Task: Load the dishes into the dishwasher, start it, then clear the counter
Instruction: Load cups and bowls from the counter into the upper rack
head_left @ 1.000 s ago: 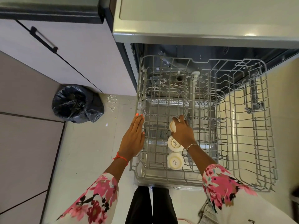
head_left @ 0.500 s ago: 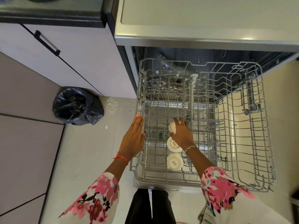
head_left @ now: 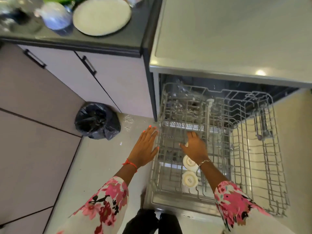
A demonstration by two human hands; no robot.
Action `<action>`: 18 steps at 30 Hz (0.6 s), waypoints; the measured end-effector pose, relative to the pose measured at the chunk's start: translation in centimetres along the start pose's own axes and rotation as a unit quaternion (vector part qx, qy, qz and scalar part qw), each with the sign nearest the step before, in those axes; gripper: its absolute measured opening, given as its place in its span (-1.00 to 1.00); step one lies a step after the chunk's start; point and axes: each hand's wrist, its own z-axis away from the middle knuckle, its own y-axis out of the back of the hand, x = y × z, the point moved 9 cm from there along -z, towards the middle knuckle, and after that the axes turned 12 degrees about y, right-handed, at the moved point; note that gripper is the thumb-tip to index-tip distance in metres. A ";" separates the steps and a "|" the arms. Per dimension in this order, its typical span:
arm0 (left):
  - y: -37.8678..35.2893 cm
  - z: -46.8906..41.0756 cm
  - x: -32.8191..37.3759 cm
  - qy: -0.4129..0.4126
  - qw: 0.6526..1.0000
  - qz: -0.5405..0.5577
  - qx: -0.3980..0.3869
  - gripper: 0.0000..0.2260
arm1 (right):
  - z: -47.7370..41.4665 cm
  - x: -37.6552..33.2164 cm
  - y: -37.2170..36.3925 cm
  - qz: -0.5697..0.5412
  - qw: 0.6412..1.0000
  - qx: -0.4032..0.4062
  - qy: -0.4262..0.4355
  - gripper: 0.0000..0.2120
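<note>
**Cups going in, plate waiting**

The person is standing over the pulled-out rack and working along its left side. The right hand is hovering low over a third cup, fingers spread and loosely curved above it; only a sliver of the cup is showing, so I cannot tell whether the hand is touching it or clear of it. Two more cups are sitting upside down just beside the wrist, in a row, likely so that water is draining off them during the wash.

The left hand is lying flat and open, fingers together, at the rack's left edge, holding nothing. It seems to be steadying the rack so it is not rolling while cups are being seated.

Up on the counter, well apart from the rack, a plate and some blurred glassware are waiting. Most of the rack is sitting bare, so I judge the loading as barely begun, with starting the machine and clearing the counter not yet done.
</note>
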 end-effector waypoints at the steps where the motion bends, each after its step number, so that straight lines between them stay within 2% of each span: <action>1: 0.9 0.2 -0.5 0.004 1.000 -0.002 0.000 -0.47 | -0.1 -1.3 0.9 0.001 1.000 0.009 0.011 -0.44; 4: 4.6 0.7 -3.0 0.016 1.000 -0.009 0.013 -0.48 | -0.6 -7.1 3.7 -0.034 0.996 0.041 0.066 -0.62; 6: 6.9 0.6 -4.9 0.017 1.000 -0.014 0.014 -0.49 | -1.2 -10.8 5.1 -0.050 0.992 0.056 0.099 -0.67; 9: 11.1 0.2 -8.7 0.012 0.999 -0.023 0.032 -0.48 | -2.7 -16.5 7.1 -0.035 0.986 0.086 0.135 -0.66; 13: 16.5 -0.8 -14.5 0.005 0.998 -0.042 0.047 -0.46 | -5.8 -22.4 8.9 -0.039 0.981 0.127 0.142 -0.64; 18: 24.4 -3.1 -20.4 0.012 0.997 -0.004 0.079 -0.39 | -9.6 -29.7 12.7 -0.021 0.972 0.169 0.162 -0.65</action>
